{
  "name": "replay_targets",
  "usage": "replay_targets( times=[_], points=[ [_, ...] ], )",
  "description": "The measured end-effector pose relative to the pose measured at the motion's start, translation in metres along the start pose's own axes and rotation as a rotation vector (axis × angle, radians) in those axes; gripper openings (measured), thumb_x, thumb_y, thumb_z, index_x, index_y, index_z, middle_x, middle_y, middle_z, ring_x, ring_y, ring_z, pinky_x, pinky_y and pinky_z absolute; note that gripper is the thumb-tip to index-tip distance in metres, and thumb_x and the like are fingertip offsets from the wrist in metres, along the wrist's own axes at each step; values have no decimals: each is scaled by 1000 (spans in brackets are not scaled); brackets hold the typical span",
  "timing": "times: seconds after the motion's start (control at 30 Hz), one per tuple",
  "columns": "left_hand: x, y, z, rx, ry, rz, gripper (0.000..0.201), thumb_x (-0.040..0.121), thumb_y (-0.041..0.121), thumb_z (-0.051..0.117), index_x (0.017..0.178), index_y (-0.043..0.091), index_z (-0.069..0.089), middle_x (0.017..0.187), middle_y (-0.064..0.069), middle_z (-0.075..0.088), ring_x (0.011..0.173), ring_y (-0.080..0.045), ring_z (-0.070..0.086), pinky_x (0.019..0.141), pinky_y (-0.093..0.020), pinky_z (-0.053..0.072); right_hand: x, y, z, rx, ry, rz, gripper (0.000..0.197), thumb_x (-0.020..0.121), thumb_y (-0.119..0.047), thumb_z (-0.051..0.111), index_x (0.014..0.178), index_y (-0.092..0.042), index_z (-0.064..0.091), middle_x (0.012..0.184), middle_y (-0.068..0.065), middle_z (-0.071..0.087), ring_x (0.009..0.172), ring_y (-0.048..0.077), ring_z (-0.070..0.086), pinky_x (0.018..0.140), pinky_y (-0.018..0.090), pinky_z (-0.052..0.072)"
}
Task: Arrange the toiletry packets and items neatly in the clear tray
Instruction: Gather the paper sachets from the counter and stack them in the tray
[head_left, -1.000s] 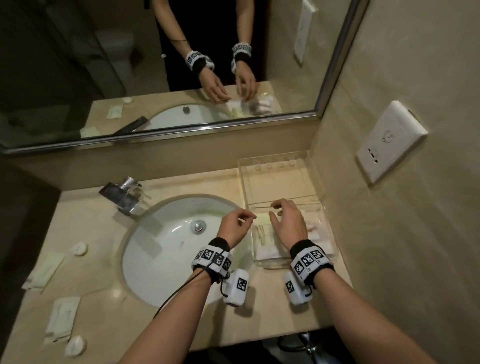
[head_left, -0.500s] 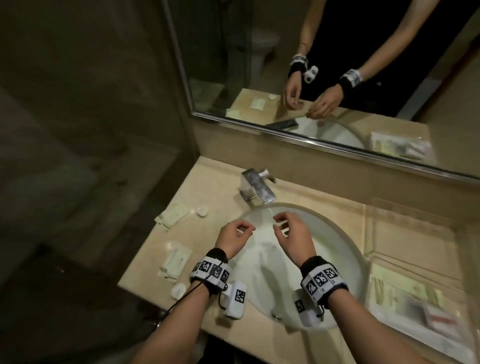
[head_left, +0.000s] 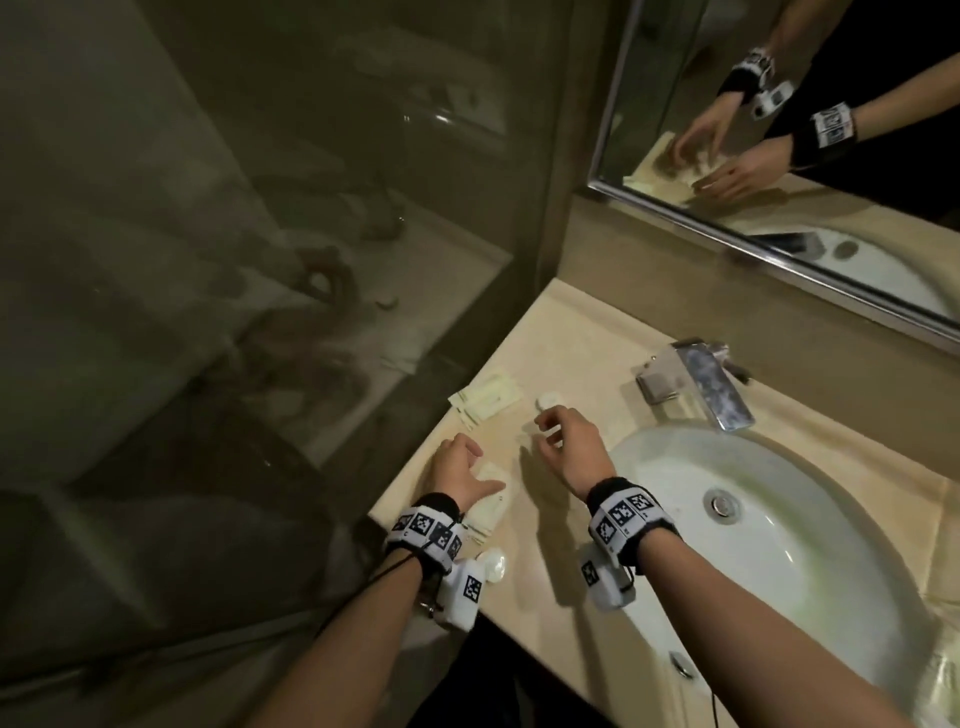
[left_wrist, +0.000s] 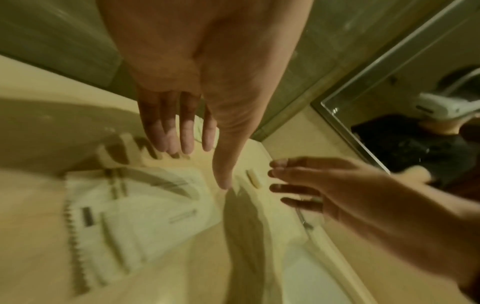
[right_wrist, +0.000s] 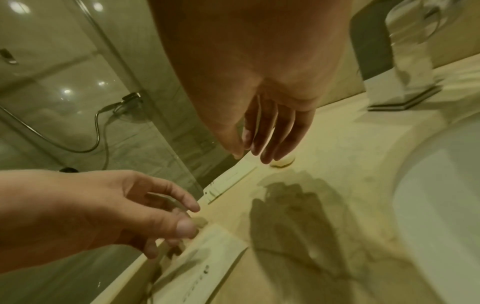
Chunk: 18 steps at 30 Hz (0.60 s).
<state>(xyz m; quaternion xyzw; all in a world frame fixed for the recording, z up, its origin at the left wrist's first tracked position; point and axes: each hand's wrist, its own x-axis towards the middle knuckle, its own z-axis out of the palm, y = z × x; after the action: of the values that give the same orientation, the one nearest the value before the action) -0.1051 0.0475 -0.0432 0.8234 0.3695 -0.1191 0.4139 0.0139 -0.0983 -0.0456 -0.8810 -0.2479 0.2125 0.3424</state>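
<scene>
Two packets, two round items

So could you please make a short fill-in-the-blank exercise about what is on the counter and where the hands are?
1. The left hand reaches for a flat ____ lying on the counter.
2. The right hand hovers near a small round white item, and holds ____.
3. The faucet stands behind the ____.
4. The mirror reflects both ____.

Missing words: packet; nothing; sink; hands
</scene>
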Motion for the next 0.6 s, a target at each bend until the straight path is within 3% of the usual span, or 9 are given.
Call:
replay_targets(
  times=[0.17,0.3,0.37,0.47,0.6],
  points=[
    [-3,-15,10,266,19,26,74,53,41,89,107,17,44,112,-2,50,106,-22,49,96,-35,43,17,-9,26,-48,-69,20,17,92,-21,57,109,-19,57,114,3,61,92,19,62,87,38,54],
    [3,-21,8,234,28,-13,65,63,37,85,109,15,45,115,-7,57,112,-26,51,97,-37,44,33,-25,33,-125,-83,-8,30,93,-15,54,122,-17,55,127,6,57,108,24,58,96,36,48],
    [4,-24,4,225,15,-36,63,70,37,80,118,11,49,121,-10,58,117,-28,50,100,-38,43,42,-33,37,-198,-107,-53,40,92,-10,52,131,-16,51,136,6,53,120,26,54,104,35,43],
    [8,-31,-5,143,2,-54,67,75,42,76,128,9,53,125,-11,60,118,-27,54,101,-36,45,52,-43,43,-321,-166,-145,54,94,-10,47,147,-18,37,156,4,35,141,25,37,117,40,29],
    [13,-42,-20,-57,37,-111,57,74,33,78,121,6,60,118,-9,68,110,-23,63,96,-34,50,54,-44,50,-559,-331,-195,64,98,-17,42,155,-22,14,164,0,10,151,23,12,120,43,12]
  ],
)
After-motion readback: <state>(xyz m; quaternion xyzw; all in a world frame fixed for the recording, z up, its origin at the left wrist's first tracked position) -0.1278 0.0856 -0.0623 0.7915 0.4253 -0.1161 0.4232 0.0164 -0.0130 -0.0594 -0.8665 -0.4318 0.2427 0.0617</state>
